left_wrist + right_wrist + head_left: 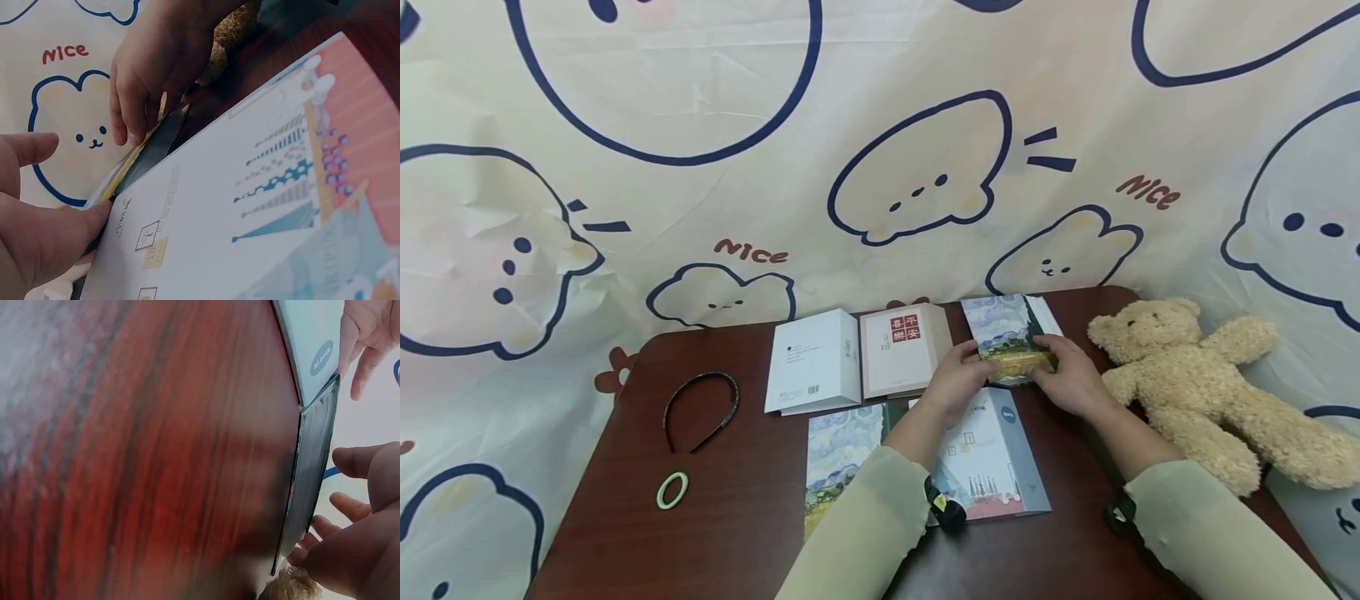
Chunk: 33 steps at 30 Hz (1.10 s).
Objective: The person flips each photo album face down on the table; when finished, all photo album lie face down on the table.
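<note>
In the head view a book with a painted landscape cover lies at the back right of the table. My left hand is at its left edge and near corner, fingers spread. My right hand rests along its right side with fingers reaching onto the cover. The right wrist view shows the book's dark edge low on the table, the right hand's fingertips against it and its thumb apart. In the left wrist view the left thumb touches the near edge. A white-and-blue illustrated book lies just in front.
A white book and a cream book with red characters lie to the left. Another landscape-covered book is partly behind the left sleeve. A teddy bear lies at the right edge; a headband and green ring lie left.
</note>
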Each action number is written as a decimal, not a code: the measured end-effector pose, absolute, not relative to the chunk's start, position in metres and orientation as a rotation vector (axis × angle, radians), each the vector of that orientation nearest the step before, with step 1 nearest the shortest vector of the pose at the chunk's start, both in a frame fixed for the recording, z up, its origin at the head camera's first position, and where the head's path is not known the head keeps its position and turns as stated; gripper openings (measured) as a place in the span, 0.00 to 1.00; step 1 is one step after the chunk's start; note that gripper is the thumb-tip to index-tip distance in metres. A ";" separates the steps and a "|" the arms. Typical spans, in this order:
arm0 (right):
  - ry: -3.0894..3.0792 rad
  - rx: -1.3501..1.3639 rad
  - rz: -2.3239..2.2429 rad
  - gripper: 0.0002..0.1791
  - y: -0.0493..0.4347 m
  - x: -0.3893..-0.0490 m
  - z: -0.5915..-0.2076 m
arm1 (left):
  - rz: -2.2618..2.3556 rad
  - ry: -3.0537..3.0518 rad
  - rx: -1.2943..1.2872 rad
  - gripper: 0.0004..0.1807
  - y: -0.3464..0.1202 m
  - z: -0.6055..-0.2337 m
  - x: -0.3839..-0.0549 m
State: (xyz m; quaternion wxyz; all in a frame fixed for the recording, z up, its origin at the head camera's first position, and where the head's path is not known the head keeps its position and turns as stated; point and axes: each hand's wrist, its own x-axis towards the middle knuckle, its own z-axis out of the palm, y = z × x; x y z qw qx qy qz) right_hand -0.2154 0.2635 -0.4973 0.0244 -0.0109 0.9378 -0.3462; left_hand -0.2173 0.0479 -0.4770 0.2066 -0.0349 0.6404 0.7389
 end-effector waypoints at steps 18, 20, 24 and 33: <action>2.898 -0.042 -1.123 0.32 0.262 -0.213 -0.498 | 2.098 1.707 -0.105 0.41 0.043 -0.471 -0.214; 2.896 -0.045 -1.133 0.32 0.261 -0.212 -0.498 | 2.101 1.712 -0.102 0.40 0.043 -0.469 -0.213; 2.895 -0.049 -1.143 0.31 0.259 -0.211 -0.497 | 2.101 1.724 -0.107 0.39 0.042 -0.466 -0.211; 2.870 -0.030 -1.178 0.32 0.254 -0.210 -0.497 | 2.114 1.743 -0.111 0.38 0.039 -0.459 -0.207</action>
